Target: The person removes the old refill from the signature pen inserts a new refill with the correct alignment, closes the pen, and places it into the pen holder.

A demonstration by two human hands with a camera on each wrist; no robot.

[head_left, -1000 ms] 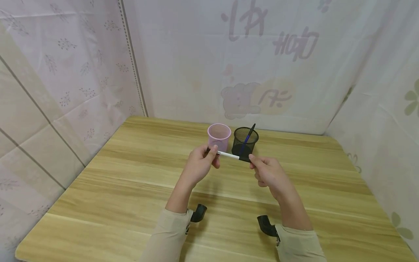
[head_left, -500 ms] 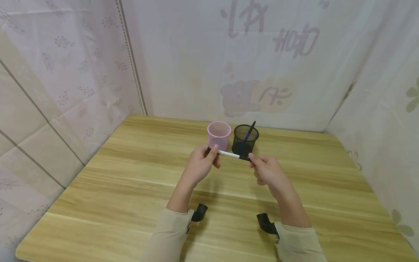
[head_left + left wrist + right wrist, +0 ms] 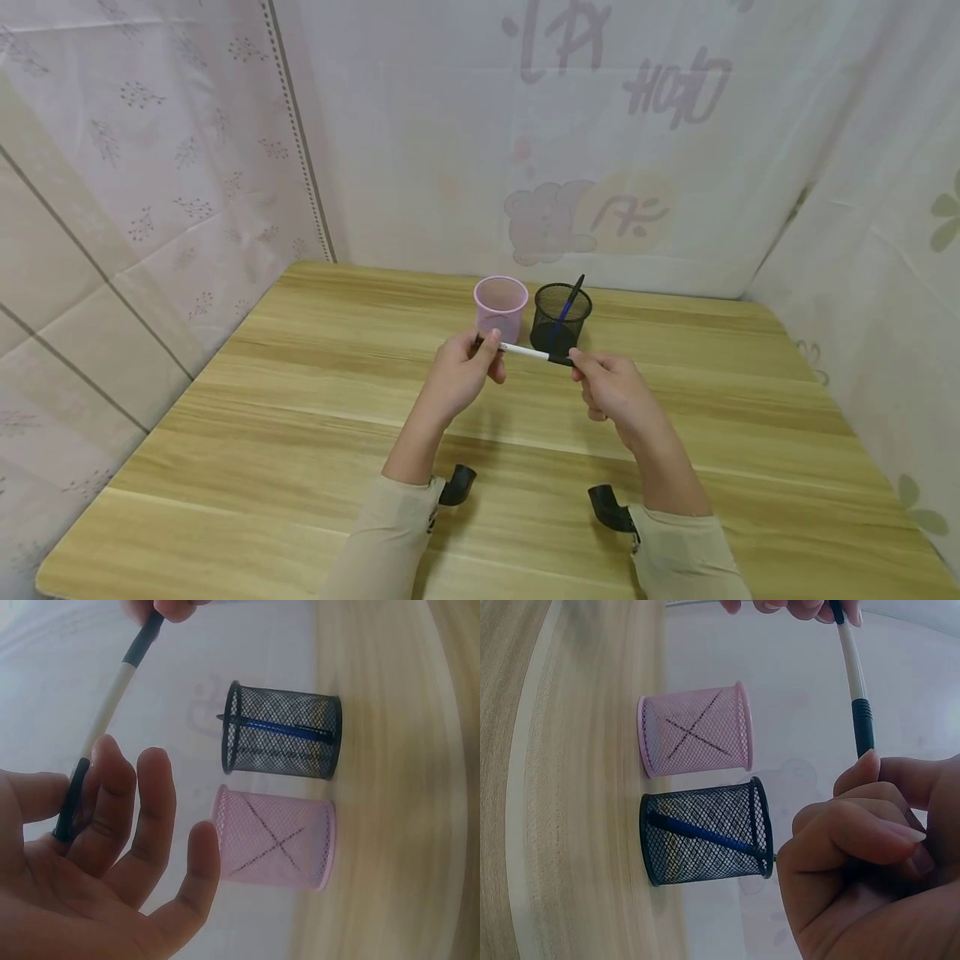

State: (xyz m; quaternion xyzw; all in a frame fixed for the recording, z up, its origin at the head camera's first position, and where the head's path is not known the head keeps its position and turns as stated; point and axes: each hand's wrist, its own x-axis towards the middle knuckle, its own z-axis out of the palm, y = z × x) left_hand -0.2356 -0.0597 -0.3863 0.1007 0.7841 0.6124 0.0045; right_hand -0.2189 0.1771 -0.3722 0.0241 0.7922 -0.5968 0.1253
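A white pen [image 3: 525,352] with black ends is held between both hands, above the table and in front of two mesh cups. My left hand [image 3: 463,368] pinches its black clip end between thumb and forefinger; the other fingers are loosely spread in the left wrist view. My right hand [image 3: 611,385] pinches the black grip end, its remaining fingers curled in. Behind the left hand stands a pink mesh pen holder [image 3: 694,731], with a dark cross on its side. Beside it is a black mesh pen holder [image 3: 285,761] with a blue pen [image 3: 281,730] leaning inside.
The wood-grain table [image 3: 300,400] reaches to patterned curtains [image 3: 420,150] at the back and sides. Black curved mounts [image 3: 457,485] sit at both wrists, by the beige sleeves [image 3: 393,525].
The hands keep the same hold on the white pen. The head view has tilted slightly, so the holders and curtain sit a little higher in it.
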